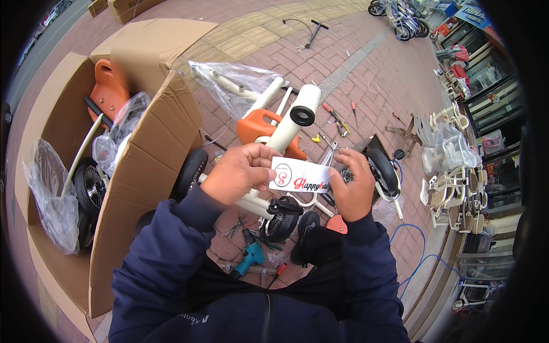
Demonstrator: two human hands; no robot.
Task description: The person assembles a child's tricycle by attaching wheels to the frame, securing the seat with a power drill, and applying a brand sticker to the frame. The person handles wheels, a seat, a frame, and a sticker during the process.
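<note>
My left hand [239, 172] and my right hand [353, 186] hold a white rectangular sticker or card [298, 171] level between them. The thumb and fingers of each hand pinch one end of it. Red and black printing and a round emblem are on its face. Just beyond and below it is a partly assembled child's cycle with a thick white frame tube [307, 102] and an orange plastic seat [255, 129]. My left forearm is close to a black-tyred wheel [191, 173]. Another wheel [382, 171] lies right of my right hand. My hands and the card hide part of the frame.
An open cardboard box [143, 188] at left holds another orange seat [108, 91], wheels and plastic wrap. A teal power drill [249, 258] lies by my feet, and screwdrivers [331, 114] lie beyond. A floor pump [314, 34], a blue hose [423, 240] and stacked white parts [457, 183] are farther off.
</note>
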